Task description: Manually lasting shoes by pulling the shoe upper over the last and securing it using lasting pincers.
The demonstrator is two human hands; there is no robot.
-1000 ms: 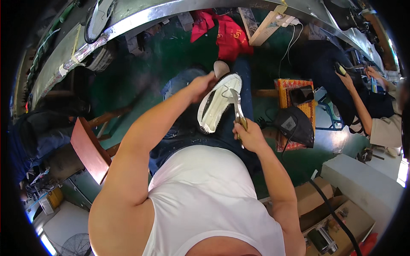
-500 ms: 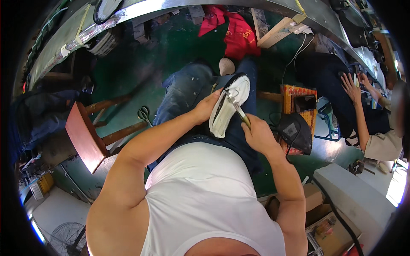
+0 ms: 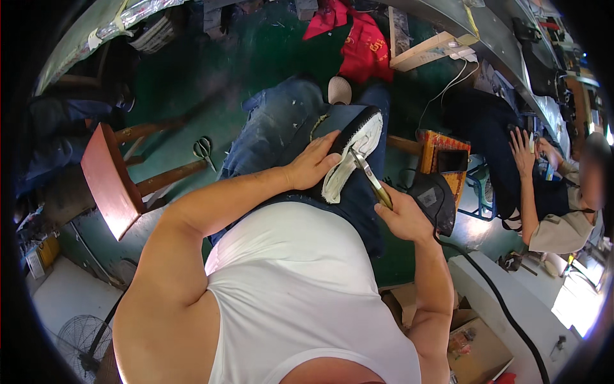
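A black shoe upper [image 3: 352, 131] lies bottom up on my thighs, its white, rough-edged underside [image 3: 368, 136] facing me. My left hand [image 3: 312, 163] holds it from the left, fingers stretched along the black side and thumb near the edge of the underside. Closed around the yellowish handles of metal pliers [image 3: 368, 174] is my right hand [image 3: 404, 214]. The pliers' jaws touch the white material near the middle of the underside; whether they pinch it is too small to tell.
Scissors [image 3: 203, 150] lie on the green floor beside a red-brown stool [image 3: 109, 179]. Right of me, a black cap-like thing [image 3: 432, 195] rests by an orange patterned seat [image 3: 459, 182]. A co-worker's hand [image 3: 523, 150] is farther right. Red cloth [image 3: 364, 54] lies ahead, below the metal bench [image 3: 495, 41].
My left hand has shifted along the shoe, its fingers now flatter and straighter. The shoe has tilted and moved slightly right. The pliers and my right hand have moved right and slightly down.
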